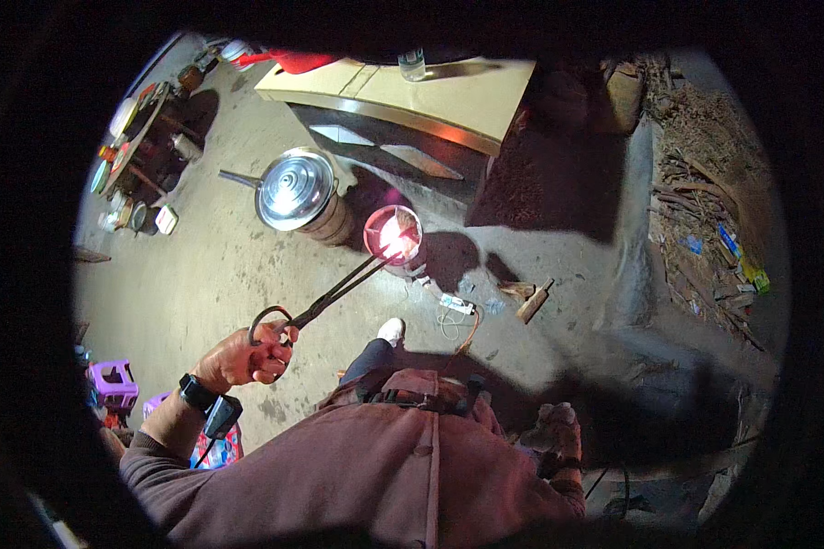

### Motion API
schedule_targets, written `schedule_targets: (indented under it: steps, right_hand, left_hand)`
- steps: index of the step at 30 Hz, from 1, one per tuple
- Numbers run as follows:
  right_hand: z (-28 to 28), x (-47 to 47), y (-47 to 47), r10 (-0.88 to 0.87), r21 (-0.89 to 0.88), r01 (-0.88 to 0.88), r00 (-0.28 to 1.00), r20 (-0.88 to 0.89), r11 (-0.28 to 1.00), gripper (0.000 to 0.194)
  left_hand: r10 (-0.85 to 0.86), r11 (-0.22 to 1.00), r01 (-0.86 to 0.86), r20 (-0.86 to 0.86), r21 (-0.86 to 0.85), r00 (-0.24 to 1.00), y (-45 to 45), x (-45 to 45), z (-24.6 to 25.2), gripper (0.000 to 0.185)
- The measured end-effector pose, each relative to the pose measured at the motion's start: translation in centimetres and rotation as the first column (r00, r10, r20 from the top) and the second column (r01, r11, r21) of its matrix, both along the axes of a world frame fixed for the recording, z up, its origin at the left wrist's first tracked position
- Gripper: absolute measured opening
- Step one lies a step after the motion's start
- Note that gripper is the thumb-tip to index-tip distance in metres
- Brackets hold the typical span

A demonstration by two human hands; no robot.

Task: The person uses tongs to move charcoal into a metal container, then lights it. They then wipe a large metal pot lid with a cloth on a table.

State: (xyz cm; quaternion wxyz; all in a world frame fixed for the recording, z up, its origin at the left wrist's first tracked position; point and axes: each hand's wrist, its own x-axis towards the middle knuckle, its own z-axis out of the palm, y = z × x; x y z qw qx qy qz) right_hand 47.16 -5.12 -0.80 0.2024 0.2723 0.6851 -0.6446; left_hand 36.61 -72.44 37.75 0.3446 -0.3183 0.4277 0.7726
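My left hand (254, 353) grips the looped handles of long dark metal fire tongs (336, 291). Their tips reach into a small round stove (378, 254), where a bright pinkish-white glow fills part of the opening. What the tips touch inside is lost in the glare. On the left wrist sits a black strap with a small box. My right hand (556, 425) hangs beside my body in shadow, near no object I can make out; its fingers look loosely curled, and whether it holds anything is unclear. Left of the glowing stove stands a bucket-like vessel with a shiny metal lid (294, 185).
A pale-topped counter (439, 103) carries a clear bottle (412, 65). A white power strip (457, 303) with cords and some wood pieces (535, 302) lie on the concrete floor. Firewood and brush (700, 206) are heaped right. Leftward are a cluttered low table (141, 134) and a purple plastic stool (115, 384).
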Motion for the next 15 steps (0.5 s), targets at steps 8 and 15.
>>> schedule_targets:
  steps: [8, 15]
  right_hand:
    - [4.6, 1.0, -11.5, -0.178, 0.1, 0.177, 0.984, -0.001, 0.979, 0.05]
    - [11.2, 4.9, -20.3, -0.262, 0.082, 0.257, 0.963, 0.066, 0.963, 0.051]
  left_hand:
    - [-0.049, 0.985, 0.019, 0.173, 0.171, 0.984, -13.3, -11.4, -4.0, 0.03]
    - [-0.055, 0.95, -0.02, 0.229, 0.312, 0.972, -19.2, -17.0, -7.3, 0.033]
